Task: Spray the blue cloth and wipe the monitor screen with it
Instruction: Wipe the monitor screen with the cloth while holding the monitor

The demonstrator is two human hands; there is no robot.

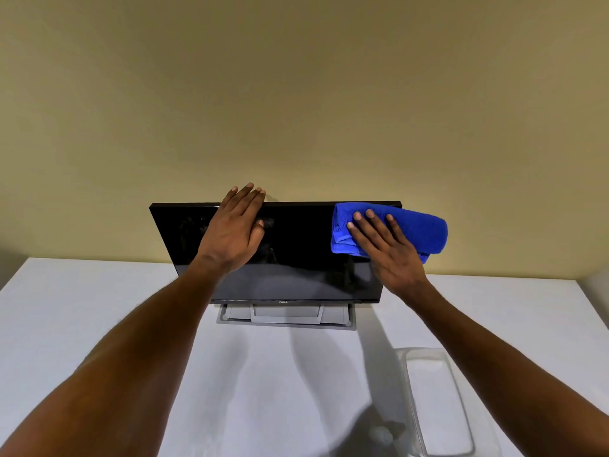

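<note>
Left hand: our left hand (235, 230) is flat on the upper left part of the monitor (290, 255), fingers (245, 196) stretched out and hooked over its top edge, not gripping anything, just bracing it.
Right hand: our right hand (385, 249) is spread flat, fingers extended, palm pressing the blue cloth (418, 230) against the monitor's top right corner. More a press than a grab.
Blue cloth: folded into a thick pad, partly hanging past the monitor's right edge.
Monitor: black screen, tilted back, on a grey stand on the white bench (82, 311).
Container: one clear plastic tray (438, 404) on the bench, in front of the monitor and to its right; can't tell if anything's in it.
Count: two hands, one cloth, one monitor, one tray.
</note>
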